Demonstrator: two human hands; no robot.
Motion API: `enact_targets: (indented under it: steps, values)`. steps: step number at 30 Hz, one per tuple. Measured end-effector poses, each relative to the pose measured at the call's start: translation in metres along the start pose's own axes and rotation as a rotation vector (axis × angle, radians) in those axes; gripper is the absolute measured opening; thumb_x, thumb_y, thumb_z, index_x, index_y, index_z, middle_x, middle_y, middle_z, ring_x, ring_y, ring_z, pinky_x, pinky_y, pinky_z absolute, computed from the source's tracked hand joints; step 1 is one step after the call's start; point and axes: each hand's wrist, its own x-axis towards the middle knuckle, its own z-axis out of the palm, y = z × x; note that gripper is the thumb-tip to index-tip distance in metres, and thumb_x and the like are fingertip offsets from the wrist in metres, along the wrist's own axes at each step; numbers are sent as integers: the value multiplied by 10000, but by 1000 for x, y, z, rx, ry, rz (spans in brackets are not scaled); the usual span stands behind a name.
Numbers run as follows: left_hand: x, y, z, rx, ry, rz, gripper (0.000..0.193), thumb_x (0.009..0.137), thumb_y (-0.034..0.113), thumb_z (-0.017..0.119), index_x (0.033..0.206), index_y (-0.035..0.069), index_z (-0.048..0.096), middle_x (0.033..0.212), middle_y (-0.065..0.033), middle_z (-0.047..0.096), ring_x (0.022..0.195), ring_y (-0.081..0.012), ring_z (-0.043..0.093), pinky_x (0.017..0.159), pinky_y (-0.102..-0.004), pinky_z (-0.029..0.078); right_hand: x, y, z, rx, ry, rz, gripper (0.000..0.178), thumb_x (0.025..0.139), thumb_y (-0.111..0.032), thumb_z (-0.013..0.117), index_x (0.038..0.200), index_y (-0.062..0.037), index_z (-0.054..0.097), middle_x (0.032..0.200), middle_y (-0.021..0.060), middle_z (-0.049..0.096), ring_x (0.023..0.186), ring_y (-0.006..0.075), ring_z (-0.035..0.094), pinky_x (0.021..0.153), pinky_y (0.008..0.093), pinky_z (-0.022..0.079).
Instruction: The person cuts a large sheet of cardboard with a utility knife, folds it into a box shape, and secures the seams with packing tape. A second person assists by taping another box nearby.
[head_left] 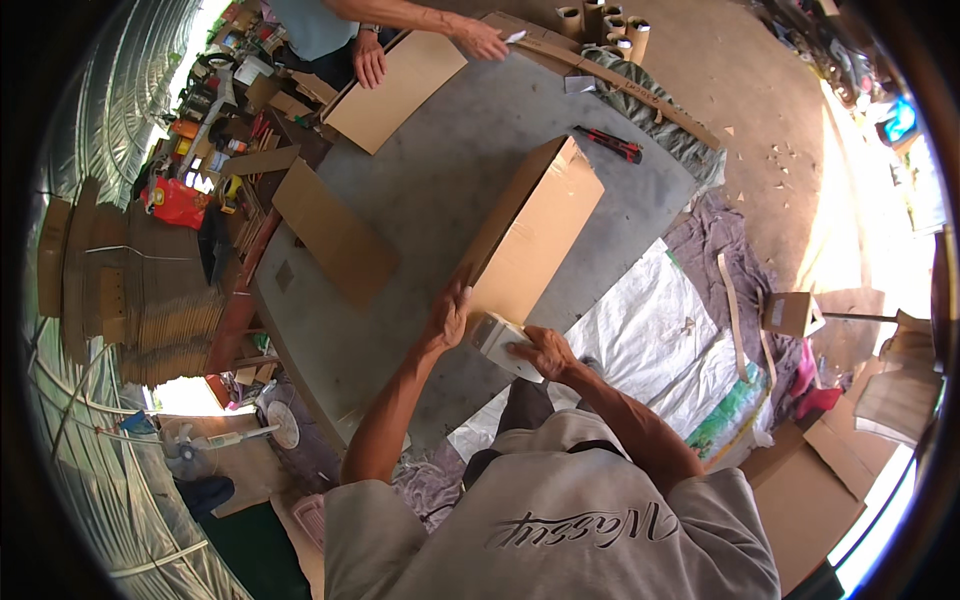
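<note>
Where stacked cardboard (170,300) flanks gray tabletop (440,185), right fingers (538,344) grip something white (497,345), left fingers (458,308) flat against carton (545,235).

You receive moderate daylight on the table (430,180); note overexposed glare across the floor (832,205) at right and straight lines bending toward the dark rim

Co-worker in the grey-blue shirt (312,28) gets chopped off by the top edge, and the tiny white scrap (516,37) by their outstretched hand (482,41) is too small to make out. Wearer's right hand (546,353) partly covers that chunky white block (494,341), can't tell what it is
</note>
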Motion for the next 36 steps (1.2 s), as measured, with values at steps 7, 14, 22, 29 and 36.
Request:
enact_targets:
  steps: [7,14,22,29,36]
  values:
    - [10,45,-16,328,-52,190,467,1069,220,403,1448,-54,420,1455,-272,467,1348,-413,453,1126,-434,360,-9,26,-3,-16,70,38,530,838,-519,659,842,11,672,742,190,632,754,318,637,688,428,465]
    - [-5,-24,-9,420,81,495,549,975,166,631,1410,-104,433,1422,-284,481,1247,-421,539,1029,-466,472,-10,27,2,-150,46,164,582,848,-563,644,884,14,707,838,245,673,824,396,660,732,467,488]
    - [-21,28,-27,976,-397,670,637,911,234,604,1460,-38,428,1582,-167,342,1492,-323,255,1226,-465,200,3,32,15,-232,134,159,588,855,-563,641,821,20,710,677,211,618,665,325,622,644,470,452]
    - [-58,6,6,1505,-282,729,592,965,245,397,1510,14,385,1607,-108,319,1519,-278,195,1253,-436,99,4,-45,9,-340,121,482,595,792,-555,678,905,26,743,840,213,719,805,327,707,723,452,521]
    - [-63,-42,60,1209,-316,714,489,911,227,457,1338,15,569,1410,-131,522,1388,-273,374,1215,-405,195,4,-78,35,-706,33,553,531,796,-466,645,1070,-23,748,1048,198,734,1036,353,703,872,435,544]
